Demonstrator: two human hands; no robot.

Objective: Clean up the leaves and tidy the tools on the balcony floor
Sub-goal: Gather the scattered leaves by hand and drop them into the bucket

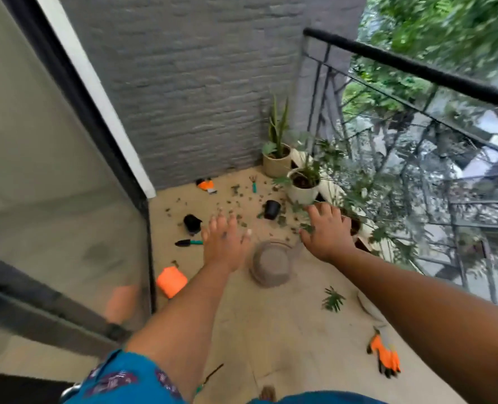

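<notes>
1. Head view, nearest the camera: a blue patterned sleeve (119,377) sits at the bottom edge, and both bare forearms reach forward from there over the balcony floor (285,330).
2. The left hand (223,246) is stretched out with its fingers straight and slightly spread, holding nothing; it hangs above the floor, and whether it touches anything I cannot tell.
3. The right hand (326,231) is likewise spread, palm down, fingers apart, with bits of green leaf at its thumb side; it grips nothing that shows.
4. Between the two hands, just below them in the frame, a grey round pot (271,265) lies overturned on the floor.
5. An orange glove (386,358) with dark fingertips lies near the right forearm, and a green leaf sprig (333,298) lies between it and the grey pot.
6. An orange block-shaped object (171,281) rests by the glass door (52,199) on the left.
7. A trowel (188,243) with a teal handle lies just left of the left hand, beside a tipped black pot (192,223).
8. Scattered leaves (236,199) cover the floor beyond the hands, around a second black pot (272,209) on its side.
9. Farther back lie a small teal hand rake (253,184) and another orange glove (206,185) near the grey brick wall (183,97).
10. Two potted plants stand in the corner: a beige pot (277,164) and a white pot (303,189), beside the black railing (416,70).
</notes>
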